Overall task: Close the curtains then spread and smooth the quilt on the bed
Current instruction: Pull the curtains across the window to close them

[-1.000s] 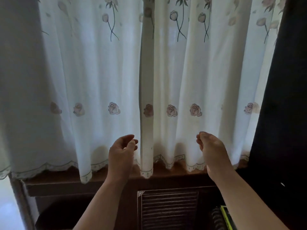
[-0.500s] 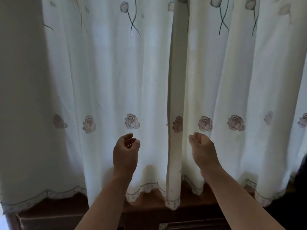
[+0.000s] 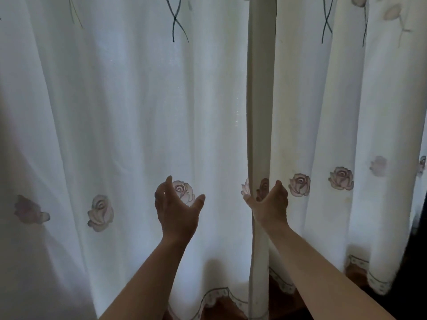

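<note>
Two white sheer curtains printed with pink roses hang drawn together across the window. The left curtain panel [image 3: 129, 125] fills the left and middle of the head view. The right curtain panel [image 3: 328, 125] overlaps it with a thick folded edge [image 3: 261, 100]. My left hand [image 3: 176, 211] is raised in front of the left panel beside a rose, fingers spread and lightly curved, holding nothing. My right hand [image 3: 269, 204] is on the folded edge, thumb on its left side and fingers on its right, gripping it. No quilt or bed is in view.
Under the scalloped curtain hems [image 3: 219, 296] a dark wooden sill or cabinet top [image 3: 279, 303] shows. A dark surface [image 3: 421, 227] borders the right edge of the view.
The view has come closer to the curtains. Both hands rose and uncurled; my right hand moved left onto the folded curtain edge and took hold of it.
</note>
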The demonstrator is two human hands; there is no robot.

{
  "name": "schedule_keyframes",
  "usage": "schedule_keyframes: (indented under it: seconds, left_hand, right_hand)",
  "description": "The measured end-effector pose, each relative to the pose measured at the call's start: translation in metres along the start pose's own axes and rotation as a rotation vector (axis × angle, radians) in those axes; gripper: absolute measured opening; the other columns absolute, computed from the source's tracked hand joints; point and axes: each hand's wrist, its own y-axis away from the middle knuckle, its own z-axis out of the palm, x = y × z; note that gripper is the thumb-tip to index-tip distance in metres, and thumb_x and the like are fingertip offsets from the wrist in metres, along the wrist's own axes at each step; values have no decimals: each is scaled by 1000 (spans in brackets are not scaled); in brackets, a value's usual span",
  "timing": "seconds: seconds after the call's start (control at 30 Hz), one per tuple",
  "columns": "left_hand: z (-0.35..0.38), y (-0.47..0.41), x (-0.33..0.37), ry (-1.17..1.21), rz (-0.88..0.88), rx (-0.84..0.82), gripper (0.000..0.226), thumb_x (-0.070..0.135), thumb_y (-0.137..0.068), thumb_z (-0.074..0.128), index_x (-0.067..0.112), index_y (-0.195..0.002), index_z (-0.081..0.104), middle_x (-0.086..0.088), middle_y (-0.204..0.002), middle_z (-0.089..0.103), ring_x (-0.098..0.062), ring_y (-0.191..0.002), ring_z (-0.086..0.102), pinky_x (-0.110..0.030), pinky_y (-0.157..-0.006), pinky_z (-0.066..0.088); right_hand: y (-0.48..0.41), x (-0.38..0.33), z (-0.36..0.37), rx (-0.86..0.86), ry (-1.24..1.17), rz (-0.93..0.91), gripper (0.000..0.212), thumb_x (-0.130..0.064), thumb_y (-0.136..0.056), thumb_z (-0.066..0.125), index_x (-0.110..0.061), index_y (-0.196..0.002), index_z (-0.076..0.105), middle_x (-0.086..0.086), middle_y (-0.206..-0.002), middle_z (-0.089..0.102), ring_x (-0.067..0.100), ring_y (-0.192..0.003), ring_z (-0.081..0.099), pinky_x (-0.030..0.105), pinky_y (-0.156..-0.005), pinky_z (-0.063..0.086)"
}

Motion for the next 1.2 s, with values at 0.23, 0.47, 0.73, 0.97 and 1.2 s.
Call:
schedule_keyframes:
  seconds: [0.23, 0.47, 0.73, 0.97, 1.2]
  left_hand:
    - [29, -35, -12, -106, -87, -17, 117, 45, -75, 75, 16, -151, -9, -15, -157, -3, -28, -146, -2, -41, -118, 6]
    - [46, -76, -22, -154, -122, 153, 41, 2, -90, 45, 2, -130, 34, -25, -118, 53, -43, -107, 52, -44, -86, 43]
    - [53, -66, -19, -211, -44, 142, 44, 50, -94, 43, 9, -109, 43, -8, -93, 60, -33, -87, 58, -35, -74, 42]
    - [38, -65, -39, -245, 53, 292, 29, 34, -97, 45, 6, -90, 51, -15, -80, 64, -41, -81, 60, -33, -62, 37]
    - [2, -60, -56, -306, 93, 357, 32, 36, -98, 43, 6, -92, 51, -15, -76, 63, -42, -77, 59, -36, -62, 40]
  right_hand:
    - [-37, 11, 23, -25, -28, -5, 46, -29, -92, 54, -8, -132, 45, 11, -126, 57, 29, -115, 54, 43, -99, 44]
    - [-73, 19, 39, -58, -71, -48, 28, -16, -100, 36, -9, -120, 55, 9, -115, 63, 23, -95, 55, 26, -78, 38]
    - [-104, 20, 58, 96, -131, -99, 46, -7, -92, 41, -7, -138, 40, 18, -132, 46, 34, -120, 48, 41, -103, 40]
    - [-78, 0, 57, 449, -184, -824, 42, -10, -86, 58, 0, -125, 49, 17, -119, 53, 30, -112, 50, 40, -98, 44]
    - [-67, -30, 96, -120, -152, -139, 117, -58, -69, 73, -6, -148, 4, 17, -146, 30, 33, -132, 41, 45, -111, 32]
